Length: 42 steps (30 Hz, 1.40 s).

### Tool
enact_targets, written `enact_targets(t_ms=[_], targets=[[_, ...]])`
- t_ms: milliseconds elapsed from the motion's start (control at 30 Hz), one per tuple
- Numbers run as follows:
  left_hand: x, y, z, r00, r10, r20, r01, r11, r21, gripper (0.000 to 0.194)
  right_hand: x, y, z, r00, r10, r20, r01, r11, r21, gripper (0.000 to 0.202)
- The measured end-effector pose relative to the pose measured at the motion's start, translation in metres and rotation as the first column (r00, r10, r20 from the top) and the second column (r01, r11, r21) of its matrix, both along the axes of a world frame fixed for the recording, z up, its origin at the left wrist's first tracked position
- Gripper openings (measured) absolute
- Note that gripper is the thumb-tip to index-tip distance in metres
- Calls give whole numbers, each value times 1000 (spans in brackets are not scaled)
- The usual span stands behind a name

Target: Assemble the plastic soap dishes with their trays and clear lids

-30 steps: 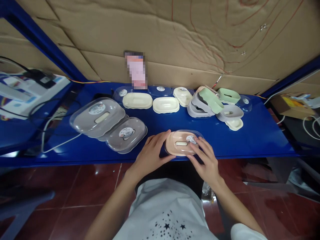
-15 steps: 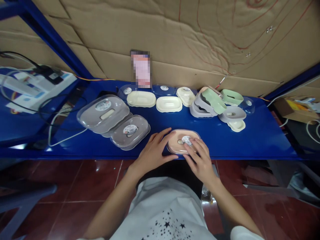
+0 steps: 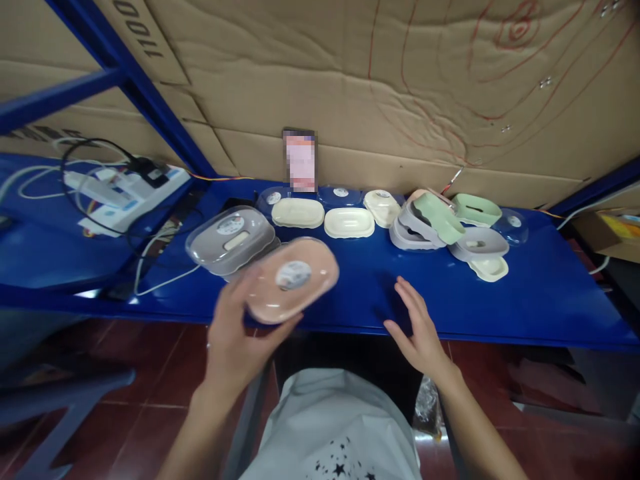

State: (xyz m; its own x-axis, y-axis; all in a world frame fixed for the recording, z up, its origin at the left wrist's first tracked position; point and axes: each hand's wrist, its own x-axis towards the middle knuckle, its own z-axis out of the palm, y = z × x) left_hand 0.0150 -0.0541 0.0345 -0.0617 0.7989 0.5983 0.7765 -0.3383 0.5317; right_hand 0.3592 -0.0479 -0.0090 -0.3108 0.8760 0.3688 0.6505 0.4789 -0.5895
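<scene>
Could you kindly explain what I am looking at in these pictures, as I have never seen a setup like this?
Of course. There is no machine here: a person works with two bare hands, and every picture comes from one camera worn on their head, looking forward and down. The left hand holds a pink container with a round sticker. The right hand is open and holds nothing. On the blue table lie a grey container under a clear cover, cream trays, and a pile of grey and green parts.
</scene>
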Motion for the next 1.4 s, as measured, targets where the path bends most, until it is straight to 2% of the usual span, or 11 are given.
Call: enact_targets(t_ms=[100,200,267,367,433,500,733,833,1067,1300,1400], targets=[[-26,-4,2,988,152,-23,-151,988,36,89,-3,2,1,999,30,27,-29,998,-53,74],[-36,-5,-8,981,193,-16,-193,981,-1,86,-4,2,1,998,44,40,-41,997,-63,73],[-36,-4,-20,976,213,46,-211,977,-32,88,-5,2,1,998,45,45,-42,997,-61,72],[-31,1,-35,948,225,224,-216,974,-64,95,-5,1,0,997,40,62,-36,997,-62,71],[-27,4,-41,926,206,315,-192,979,-76,97,-6,1,0,996,38,80,-34,998,-58,70],[-24,8,-44,921,188,341,-174,982,-72,95,-7,1,0,994,38,100,-34,999,-41,68],[-15,19,-51,939,248,238,-268,962,57,95,-9,1,-4,986,36,161,-33,999,-22,64],[-11,25,-54,943,245,226,-271,958,93,97,-9,2,-5,985,33,170,-31,999,-12,62],[-4,34,-56,951,262,164,-281,953,110,98,-11,3,-3,983,46,178,-46,999,-7,57],[-6,26,-65,963,248,110,-262,955,140,119,-12,4,-1,984,49,171,-50,999,-1,54],[-8,18,-66,970,225,90,-237,959,156,120,-12,4,-1,984,51,169,-51,999,-5,53]])
